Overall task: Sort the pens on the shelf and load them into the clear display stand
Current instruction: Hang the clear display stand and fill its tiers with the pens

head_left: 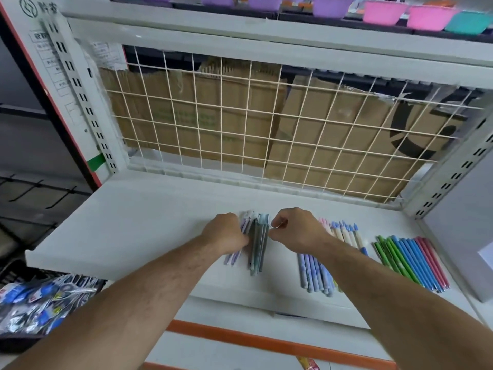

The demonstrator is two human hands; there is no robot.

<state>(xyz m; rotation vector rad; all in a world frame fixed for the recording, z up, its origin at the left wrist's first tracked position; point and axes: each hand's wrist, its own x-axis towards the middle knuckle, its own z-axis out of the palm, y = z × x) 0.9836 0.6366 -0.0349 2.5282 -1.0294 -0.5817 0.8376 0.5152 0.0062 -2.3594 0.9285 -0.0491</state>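
Several grey-green and lilac pens (pixel 256 247) lie in a bundle on the white shelf (pixel 138 225), tips toward me. My left hand (pixel 225 231) curls over the bundle's left side and grips the lilac pens. My right hand (pixel 296 227) is curled at the bundle's top right, pinching something small at the pen caps. To the right lie a pale blue pen group (pixel 316 273), cream pens with blue and pink caps (pixel 344 233), and a row of green, blue and pink pens (pixel 410 260). No clear display stand is in view.
A wire grid (pixel 240 124) with cardboard behind it closes the shelf's back. Coloured bowls (pixel 384 12) stand on the shelf above. A basket of packaged goods (pixel 40 303) sits low on the left. A grey box (pixel 480 263) stands at the shelf's right end.
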